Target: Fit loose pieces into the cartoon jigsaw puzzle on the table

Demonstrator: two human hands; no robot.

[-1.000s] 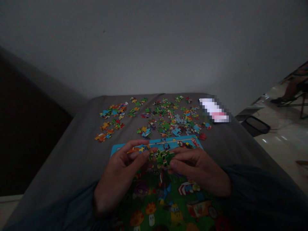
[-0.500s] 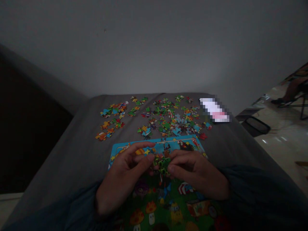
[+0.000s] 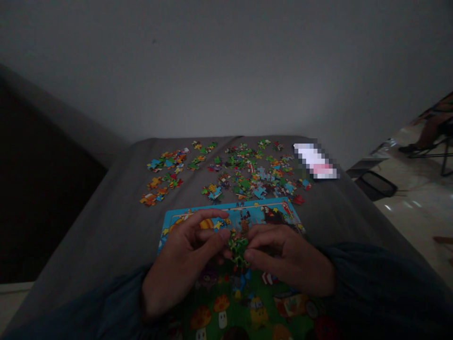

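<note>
Green jigsaw puzzle pieces (image 3: 239, 249) are held between my two hands, above a colourful cartoon puzzle picture (image 3: 226, 208). My left hand (image 3: 187, 259) pinches their left side between thumb and fingers, with the index finger raised over them. On the right side, my right hand (image 3: 286, 255) grips them with thumb and fingertips. Whether the pieces are joined cannot be made out in the dim light. The picture lies flat under both hands and shows a blue sky edge, mushrooms and a green ground; its middle is partly covered by my hands.
Many loose puzzle pieces (image 3: 244, 184) are spread beyond the picture on the grey cloth (image 3: 106, 208). Another group of pieces (image 3: 166, 160) lies to the left. A lit phone (image 3: 314, 161) rests at the back right. Behind stands a pale wall (image 3: 226, 71); a person's leg (image 3: 428, 134) shows far right.
The green pieces have shifted slightly left and turned a little between my fingers. My right hand has moved slightly left. The loose pieces on the cloth stay put.
</note>
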